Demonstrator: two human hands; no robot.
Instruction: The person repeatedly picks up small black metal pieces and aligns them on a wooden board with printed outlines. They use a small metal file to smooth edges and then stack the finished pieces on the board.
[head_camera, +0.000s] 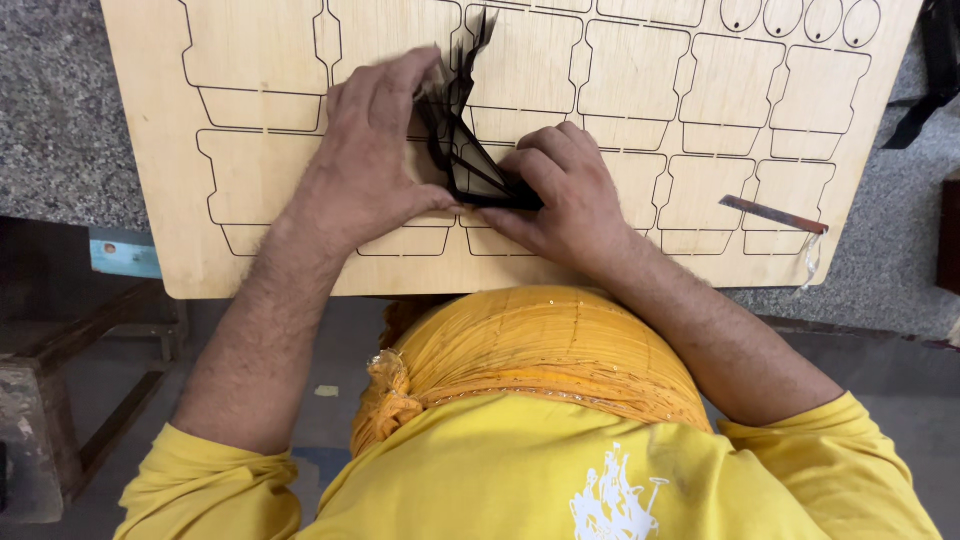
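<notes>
- Head view: left hand (365, 150) and right hand (560, 190) both pinch a black steel strip (465, 160) between them, fingers closed on it.
- Strip stands on the plywood die board (250, 90), atop the grey worktop (60, 120).

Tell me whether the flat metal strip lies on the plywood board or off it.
On it: the metal strip lies flat on the plywood board, near its right edge.

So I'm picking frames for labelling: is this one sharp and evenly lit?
Head view: light is soft and even, no glare; the plywood sheet and its cut lines are crisp; the dark strips between the left hand and right hand smear with motion blur at their top.
</notes>
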